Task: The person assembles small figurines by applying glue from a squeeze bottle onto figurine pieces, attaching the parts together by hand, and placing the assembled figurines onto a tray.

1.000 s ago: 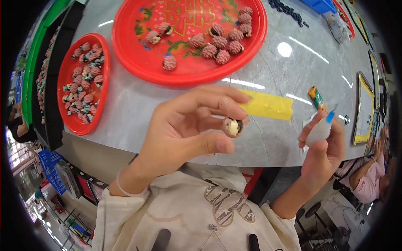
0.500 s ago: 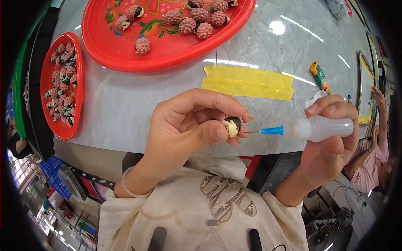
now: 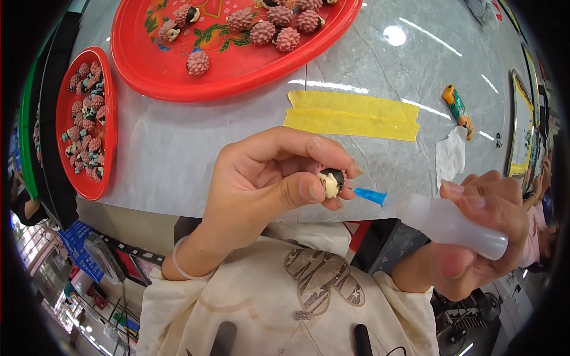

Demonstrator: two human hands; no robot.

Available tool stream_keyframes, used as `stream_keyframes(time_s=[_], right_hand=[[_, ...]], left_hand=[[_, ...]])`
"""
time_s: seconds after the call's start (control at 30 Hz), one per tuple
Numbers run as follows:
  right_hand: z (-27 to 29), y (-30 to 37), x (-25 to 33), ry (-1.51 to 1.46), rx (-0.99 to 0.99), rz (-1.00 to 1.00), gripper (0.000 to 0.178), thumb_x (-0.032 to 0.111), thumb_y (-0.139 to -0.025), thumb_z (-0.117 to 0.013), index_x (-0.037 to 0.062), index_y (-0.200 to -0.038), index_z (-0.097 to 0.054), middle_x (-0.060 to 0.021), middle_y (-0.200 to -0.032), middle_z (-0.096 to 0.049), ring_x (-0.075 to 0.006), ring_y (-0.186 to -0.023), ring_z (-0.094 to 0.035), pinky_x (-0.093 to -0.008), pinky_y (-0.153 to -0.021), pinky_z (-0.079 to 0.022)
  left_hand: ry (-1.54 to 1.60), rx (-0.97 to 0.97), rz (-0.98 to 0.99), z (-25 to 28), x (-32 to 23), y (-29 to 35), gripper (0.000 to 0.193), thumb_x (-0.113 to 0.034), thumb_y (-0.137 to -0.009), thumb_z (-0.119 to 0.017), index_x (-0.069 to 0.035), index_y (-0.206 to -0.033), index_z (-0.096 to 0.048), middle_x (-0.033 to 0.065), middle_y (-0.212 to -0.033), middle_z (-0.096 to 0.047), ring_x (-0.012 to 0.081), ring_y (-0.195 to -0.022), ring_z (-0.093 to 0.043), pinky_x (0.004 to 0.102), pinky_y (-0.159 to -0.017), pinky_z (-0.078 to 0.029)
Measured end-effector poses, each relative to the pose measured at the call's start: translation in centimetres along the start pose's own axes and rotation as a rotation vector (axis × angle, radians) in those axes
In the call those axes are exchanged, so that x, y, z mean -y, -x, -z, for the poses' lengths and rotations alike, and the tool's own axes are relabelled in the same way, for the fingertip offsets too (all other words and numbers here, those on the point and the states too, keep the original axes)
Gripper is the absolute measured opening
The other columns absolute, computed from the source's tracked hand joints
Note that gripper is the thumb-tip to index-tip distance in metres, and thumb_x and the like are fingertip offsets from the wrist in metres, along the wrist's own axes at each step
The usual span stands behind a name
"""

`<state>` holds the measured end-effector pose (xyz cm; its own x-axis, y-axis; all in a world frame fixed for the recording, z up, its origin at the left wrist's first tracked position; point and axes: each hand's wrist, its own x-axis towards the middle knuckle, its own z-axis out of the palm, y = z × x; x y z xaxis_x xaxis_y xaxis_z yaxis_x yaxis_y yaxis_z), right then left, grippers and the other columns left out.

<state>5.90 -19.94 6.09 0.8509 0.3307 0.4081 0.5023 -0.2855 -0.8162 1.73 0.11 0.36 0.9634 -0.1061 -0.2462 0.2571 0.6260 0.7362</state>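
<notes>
Between the thumb and fingers of my left hand (image 3: pixel 267 172) is a small figurine (image 3: pixel 330 183) with a cream face, a black band and a bit of pink at its back. My right hand (image 3: pixel 484 225) grips a translucent white squeeze bottle (image 3: pixel 454 225), tilted with its base lower right. A blue needle tip (image 3: pixel 371 196) on the bottle points left, and its thin needle reaches the figurine's right side. Whether the needle touches the figurine I cannot tell. Both hands are over the table's near edge.
A large red tray (image 3: pixel 178 89) holds several pink bumpy figurines; a smaller red tray (image 3: pixel 110 184) at left is crowded with more. Yellow tape strips (image 3: pixel 353 115) lie on the grey table (image 3: pixel 172 136). A white tissue (image 3: pixel 451 155) and an orange-green tube (image 3: pixel 458 111) are at right.
My right hand has moved down and slightly right, tilting the bottle, while the needle has come closer to the figurine. My left hand has stayed almost still. The tissue shows more fully.
</notes>
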Motion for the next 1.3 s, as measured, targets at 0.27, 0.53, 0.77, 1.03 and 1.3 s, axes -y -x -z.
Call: stream_keyframes(time_s=[0.27, 0.53, 0.77, 1.03, 1.3], right_hand=[[-0.6, -1.0, -3.6, -0.263, -0.170, -0.214, 0.025, 0.009, -0.074, -0.053, -0.0030, -0.093, -0.042, -0.0196, -0.094, -0.053, -0.0269, -0.080, -0.053, -0.0324, -0.071, -0.040], [-3.6, -3.4, -5.8, 0.358, -0.020, -0.130, 0.030, -0.003, -0.064, -0.061, 0.0021, -0.091, -0.048, -0.0058, -0.083, -0.057, -0.0115, -0.075, -0.055, -0.0225, -0.069, -0.041], [13.2, 0.7, -10.8, 0.928, -0.371, -0.417, 0.018, 0.002, -0.070, -0.055, 0.0000, -0.089, -0.055, -0.0045, -0.081, -0.057, -0.0111, -0.069, -0.050, -0.0228, -0.064, -0.041], [7.2, 0.3, -7.4, 0.129, -0.445, -0.360, 0.022, 0.006, -0.071, -0.056, -0.0010, -0.092, -0.054, -0.0066, -0.086, -0.052, -0.0107, -0.069, -0.045, -0.0229, -0.061, -0.037], [-2.1, 1.3, -3.0, -0.724, -0.036, -0.410, 0.020, 0.002, -0.067, -0.060, -0.0045, -0.084, -0.053, -0.0152, -0.087, -0.051, -0.0175, -0.070, -0.052, -0.0241, -0.057, -0.043]], left_hand=[[0.144, 0.136, -0.029, 0.6, 0.2, 0.0, 0.027, -0.010, -0.077, -0.057, 0.008, -0.096, -0.048, 0.0185, -0.091, -0.054, 0.0197, -0.078, -0.057, 0.0264, -0.065, -0.049], [-0.063, -0.012, -0.042, 0.1, 0.5, 0.2, 0.031, -0.026, -0.073, -0.062, -0.001, -0.085, -0.047, 0.0119, -0.080, -0.050, 0.0152, -0.064, -0.053, 0.0190, -0.050, -0.043], [-0.088, -0.004, -0.018, -0.6, 0.1, 0.2, 0.034, -0.027, -0.071, -0.063, 0.000, -0.085, -0.049, 0.0130, -0.081, -0.051, 0.0174, -0.066, -0.055, 0.0217, -0.051, -0.045], [-0.083, -0.031, -0.048, -0.2, 0.4, 0.3, 0.034, -0.025, -0.071, -0.064, 0.000, -0.086, -0.048, 0.0137, -0.082, -0.051, 0.0181, -0.067, -0.055, 0.0220, -0.052, -0.046], [-0.017, 0.028, -0.076, 0.0, 0.4, -0.1, 0.029, -0.019, -0.074, -0.061, 0.003, -0.089, -0.048, 0.0160, -0.086, -0.052, 0.0204, -0.072, -0.057, 0.0252, -0.058, -0.047]])
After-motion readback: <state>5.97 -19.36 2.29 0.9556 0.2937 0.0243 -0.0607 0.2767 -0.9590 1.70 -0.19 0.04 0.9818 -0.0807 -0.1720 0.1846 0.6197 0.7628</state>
